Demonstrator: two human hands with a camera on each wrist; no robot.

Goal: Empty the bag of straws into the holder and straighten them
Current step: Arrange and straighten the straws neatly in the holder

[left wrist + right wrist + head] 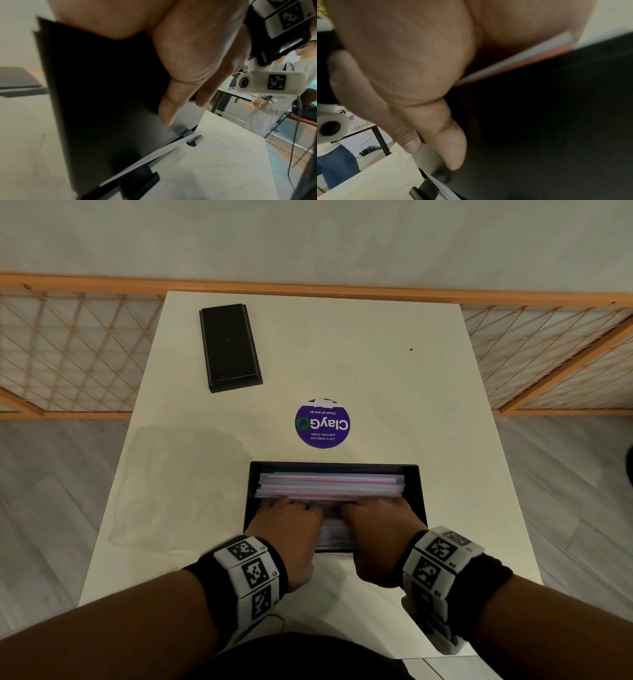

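Note:
The black open-topped holder (416, 484) stands near the table's front edge, filled with pale pink and blue straws (330, 484) lying crosswise. My left hand (291, 515) and right hand (378, 515) sit side by side over its near half, fingers pressing down on the straws. In the left wrist view my right thumb lies straight against the holder's front wall (102, 94), and one straw (154, 155) rests in the slot hooks at the bottom. Under my right palm a straw (513, 58) crosses the holder's top rim (539, 121). The empty clear bag (178, 481) lies flat to the left.
The holder's black lid (230, 347) lies at the table's far left. A round purple sticker (322, 422) is stuck just beyond the holder. An orange lattice railing (68, 350) runs behind the white table (428, 392). Another person (274, 105) stands off to the right.

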